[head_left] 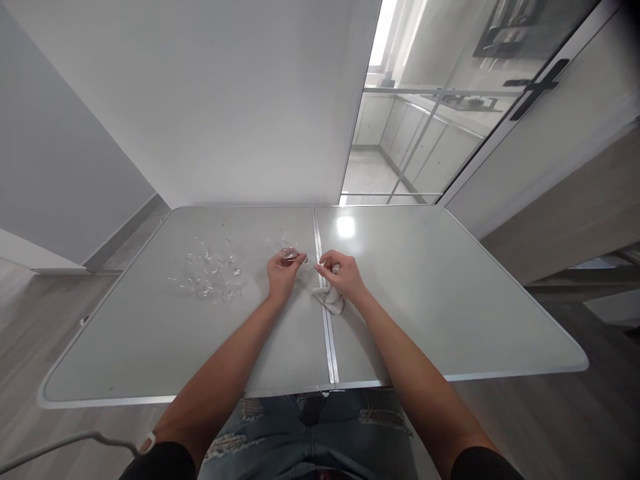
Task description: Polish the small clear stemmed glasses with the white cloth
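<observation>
ripped blue jeans (355,443) lie closest, at six o'clock, taking the two hands as the clock's centre. dark sleeves (160,463) end at the bare forearms, one between seven and eight, the other between four and five. a pale cable (65,440) curves in at eight o'clock. the forearms reach over a pale, glossy surface (440,287) with rounded corners, split by a metal seam (329,347) running from twelve to six.

the left hand (283,275) grasps a clear, glass-like piece (289,253) in its fingers, above the surface. just beside it, at three o'clock, the right hand (347,275) has its fingers bent around a bunched white cloth (334,305), which hangs towards six over the seam. whether the right fingertips touch the clear piece, i cannot tell.

at nine o'clock sits a loose cluster of clear pieces (215,271). a smaller, faint clear group (281,238) is at twelve from the left hand. a glazed door (415,153) stands between one and two.
</observation>
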Tool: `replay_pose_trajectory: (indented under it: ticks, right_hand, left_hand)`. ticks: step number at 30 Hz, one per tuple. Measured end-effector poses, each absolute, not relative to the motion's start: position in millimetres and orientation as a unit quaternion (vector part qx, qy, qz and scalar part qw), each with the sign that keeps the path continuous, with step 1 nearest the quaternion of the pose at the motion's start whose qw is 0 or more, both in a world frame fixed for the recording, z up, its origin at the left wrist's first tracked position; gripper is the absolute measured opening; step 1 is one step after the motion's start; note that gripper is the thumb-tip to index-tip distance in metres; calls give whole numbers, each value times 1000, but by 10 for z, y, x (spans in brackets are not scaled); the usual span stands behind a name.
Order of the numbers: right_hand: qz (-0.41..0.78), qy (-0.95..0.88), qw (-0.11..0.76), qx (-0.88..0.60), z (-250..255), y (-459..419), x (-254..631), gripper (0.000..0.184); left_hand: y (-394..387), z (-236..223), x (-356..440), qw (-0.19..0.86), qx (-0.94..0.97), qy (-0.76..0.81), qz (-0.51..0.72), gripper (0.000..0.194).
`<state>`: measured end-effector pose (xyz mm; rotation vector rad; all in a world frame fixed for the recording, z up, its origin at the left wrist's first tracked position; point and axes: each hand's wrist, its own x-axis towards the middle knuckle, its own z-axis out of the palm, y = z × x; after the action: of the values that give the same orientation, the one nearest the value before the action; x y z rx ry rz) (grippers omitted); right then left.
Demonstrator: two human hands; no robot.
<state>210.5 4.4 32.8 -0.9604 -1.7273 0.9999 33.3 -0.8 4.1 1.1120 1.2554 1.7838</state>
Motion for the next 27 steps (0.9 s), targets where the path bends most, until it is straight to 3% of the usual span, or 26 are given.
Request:
replay_pose_trajectory:
  ticks: [5, 15, 18, 23, 27]
  right_hand:
    - [274, -765, 418, -406, 192, 61, 2013, 32]
    - [144, -815, 310, -468, 123, 80, 1989, 21]
    - [117, -819, 285, -484, 156, 91, 2006, 23]
    - [98, -747, 303, -584, 175, 294, 2250, 25]
    - [103, -639, 330, -688, 83, 542, 2567, 28]
  left_hand:
    - [-86, 58, 391, 353, 502, 485, 624, 30]
    - [-78, 40, 378, 272, 609, 456, 590, 7]
    - [-68, 28, 380, 282, 606, 462, 583, 11]
    - [-84, 40, 410, 316, 563, 477, 597, 34]
    - [-84, 37, 410, 337, 551, 489, 587, 29]
